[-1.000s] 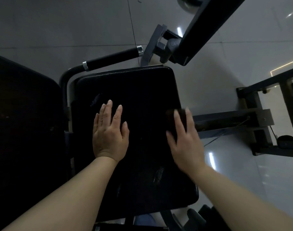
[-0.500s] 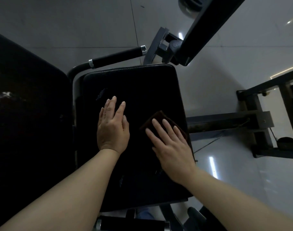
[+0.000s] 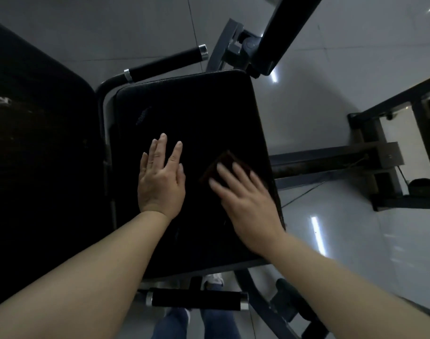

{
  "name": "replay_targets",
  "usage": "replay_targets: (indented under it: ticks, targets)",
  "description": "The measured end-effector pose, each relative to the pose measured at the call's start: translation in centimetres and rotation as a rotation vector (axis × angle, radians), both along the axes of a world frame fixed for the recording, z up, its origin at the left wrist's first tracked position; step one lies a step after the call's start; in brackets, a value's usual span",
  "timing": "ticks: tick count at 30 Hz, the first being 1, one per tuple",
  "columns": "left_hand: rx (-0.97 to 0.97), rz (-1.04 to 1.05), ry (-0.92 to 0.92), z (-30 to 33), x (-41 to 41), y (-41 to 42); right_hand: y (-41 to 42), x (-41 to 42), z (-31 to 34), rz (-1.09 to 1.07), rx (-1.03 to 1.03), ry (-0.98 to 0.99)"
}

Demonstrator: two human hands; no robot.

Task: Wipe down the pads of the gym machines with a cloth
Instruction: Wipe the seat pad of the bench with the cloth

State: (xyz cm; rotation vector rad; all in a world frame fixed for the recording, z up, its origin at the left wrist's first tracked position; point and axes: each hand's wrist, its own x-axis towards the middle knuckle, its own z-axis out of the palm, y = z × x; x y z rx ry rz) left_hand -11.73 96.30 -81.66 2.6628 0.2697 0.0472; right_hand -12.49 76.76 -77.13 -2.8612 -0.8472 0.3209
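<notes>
Straight, slightly spread fingers (image 3: 229, 176) of a person's right hand (image 3: 248, 206) press a dark brown cloth (image 3: 221, 162) flat against the black seat pad (image 3: 196, 113) of a gym machine; nothing is curled round the cloth, which shows only beyond and beside the fingertips, the rest hidden under the palm. The hand is blurred. The left hand (image 3: 161, 182) lies flat and open on the same pad just to the left, holding nothing, apparently as a brace.

The cloth sits near the pad's right edge, about halfway along its length. The pad's long axis runs away from the person, and most of its bare surface lies ahead of the right fingertips and leftward, toward the far corner by the padded handle (image 3: 165, 63). The right hand, already on the cloth, is the one placed to carry it there; the left lies across a leftward path and would likely have to lift. A second, larger pad (image 3: 37, 133) stands to the left, beyond the frame tube.
</notes>
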Motion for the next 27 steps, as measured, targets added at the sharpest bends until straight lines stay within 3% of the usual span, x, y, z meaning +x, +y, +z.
replay_targets:
  ticks: [5, 13, 18, 22, 27]
  targets:
    - [-0.001, 0.078, 0.003, -0.1, -1.0, -1.5, -1.1, -2.6, -0.2, -0.029, -0.065, 0.024]
    - [0.032, 0.088, -0.072, -0.7, -1.0, -1.6, 4.1, 12.7, 0.4, -0.259, -0.015, 0.021]
    - [0.02, 0.092, -0.078, -0.6, -0.9, -1.5, 3.6, 9.3, 0.1, -0.157, -0.028, -0.094]
    - [0.021, 0.088, -0.052, -0.4, -0.9, -1.5, 1.9, 3.5, 0.0, -0.039, -0.02, -0.004]
    - [0.039, 0.088, -0.072, -0.4, -0.8, -1.5, 6.7, 11.5, 0.1, 0.001, -0.032, 0.027]
